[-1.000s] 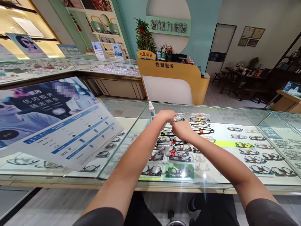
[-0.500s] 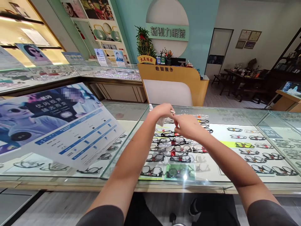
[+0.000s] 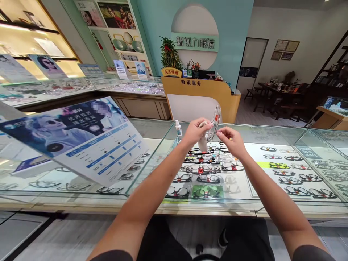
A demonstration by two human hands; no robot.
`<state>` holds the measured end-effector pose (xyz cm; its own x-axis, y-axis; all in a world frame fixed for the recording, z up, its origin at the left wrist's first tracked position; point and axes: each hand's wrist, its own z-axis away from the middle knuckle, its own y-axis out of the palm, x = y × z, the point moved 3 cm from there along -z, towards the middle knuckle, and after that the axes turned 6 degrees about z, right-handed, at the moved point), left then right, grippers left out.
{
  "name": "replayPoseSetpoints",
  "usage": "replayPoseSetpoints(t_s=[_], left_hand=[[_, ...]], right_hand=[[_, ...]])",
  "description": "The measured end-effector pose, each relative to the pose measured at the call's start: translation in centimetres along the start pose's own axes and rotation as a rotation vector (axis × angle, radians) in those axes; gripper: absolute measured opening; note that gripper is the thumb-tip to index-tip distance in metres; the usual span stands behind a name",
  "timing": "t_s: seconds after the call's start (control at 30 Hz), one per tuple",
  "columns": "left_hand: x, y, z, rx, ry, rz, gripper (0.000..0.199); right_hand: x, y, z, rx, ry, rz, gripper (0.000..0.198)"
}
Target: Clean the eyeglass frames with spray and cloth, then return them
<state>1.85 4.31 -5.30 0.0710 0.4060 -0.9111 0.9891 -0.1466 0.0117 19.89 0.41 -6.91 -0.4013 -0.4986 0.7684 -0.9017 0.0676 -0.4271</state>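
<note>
Upright in my left hand is a pair of clear-framed eyeglasses with a red mark on a lens. A white cloth is bunched in the same hand and hangs below the fingers. Close beside the glasses on the right, my right hand has its thumb and finger drawn together in a pinch; whether they touch the frame is hard to make out. A small white spray bottle stands on the glass counter to the left of my left hand.
Under the glass countertop lie rows of eyeglasses. A large printed price board leans on the left side of the counter. Behind stands a wooden cashier desk with a plant.
My hands have drawn apart from where they met, and the right moved rightward. The glasses are now raised upright between them. The spray bottle shows more fully, and the view has shifted slightly.
</note>
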Motion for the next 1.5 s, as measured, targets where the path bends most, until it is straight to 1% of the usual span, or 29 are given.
replayPoseSetpoints(t_s=[0.1, 0.2, 0.3, 0.37, 0.5, 0.57, 0.7, 0.83, 0.9, 0.97, 1.07, 1.13, 1.2, 1.27, 1.4, 1.5], left_hand=[[1.8, 0.4, 1.5, -0.041, 0.004, 0.055, 0.044], [3.1, 0.4, 2.5, -0.048, 0.002, 0.058, 0.045], [3.8, 0.0, 3.1, -0.032, -0.008, 0.067, 0.045], [4.1, -0.2, 3.3, 0.006, -0.016, 0.083, 0.045], [4.4, -0.3, 3.6, 0.120, -0.028, 0.121, 0.046], [4.6, -0.2, 3.8, 0.142, -0.028, 0.137, 0.047], [4.7, 0.1, 4.0, 0.116, 0.016, 0.139, 0.045], [5.0, 0.1, 3.9, 0.049, 0.020, 0.138, 0.047], [5.2, 0.0, 3.8, 0.025, 0.004, 0.136, 0.048], [5.3, -0.1, 3.7, 0.013, 0.003, 0.121, 0.048], [5.2, 0.0, 3.8, 0.013, 0.022, 0.089, 0.047], [5.1, 0.4, 4.1, 0.041, 0.018, 0.077, 0.048], [5.0, 0.9, 4.5, 0.084, -0.012, 0.088, 0.049], [5.0, 1.4, 4.8, 0.111, -0.048, 0.114, 0.052], [5.0, 1.9, 5.1, 0.093, -0.077, 0.133, 0.055], [5.0, 2.0, 5.1, 0.083, -0.091, 0.134, 0.056]], right_hand=[[-1.2, 1.0, 0.5, -0.022, -0.008, -0.146, 0.050], [-1.8, 1.6, 1.0, -0.041, -0.019, -0.171, 0.052], [-1.9, 1.7, 1.5, -0.030, -0.034, -0.182, 0.051], [-1.9, 1.6, 1.7, -0.019, -0.036, -0.202, 0.050], [-2.0, 1.4, 1.9, -0.009, -0.016, -0.257, 0.050], [-2.0, 1.3, 1.9, -0.013, -0.008, -0.281, 0.048], [-1.7, 1.0, 2.0, -0.059, 0.008, -0.274, 0.044], [-1.6, 0.6, 2.1, -0.113, 0.088, -0.276, 0.040], [-1.8, 0.1, 2.2, -0.202, 0.122, -0.222, 0.038], [-1.9, -0.8, 2.2, -0.333, 0.106, -0.115, 0.035], [-2.0, -2.1, 2.1, -0.501, -0.004, 0.064, 0.030], [-2.1, -2.6, 2.1, -0.572, -0.091, 0.145, 0.041], [-2.4, -2.5, 2.1, -0.589, -0.164, 0.206, 0.053], [-2.7, -2.1, 2.2, -0.557, -0.223, 0.274, 0.060], [-3.3, -1.0, 2.2, -0.501, -0.297, 0.396, 0.065], [-3.4, -0.8, 2.2, -0.479, -0.300, 0.435, 0.067]])
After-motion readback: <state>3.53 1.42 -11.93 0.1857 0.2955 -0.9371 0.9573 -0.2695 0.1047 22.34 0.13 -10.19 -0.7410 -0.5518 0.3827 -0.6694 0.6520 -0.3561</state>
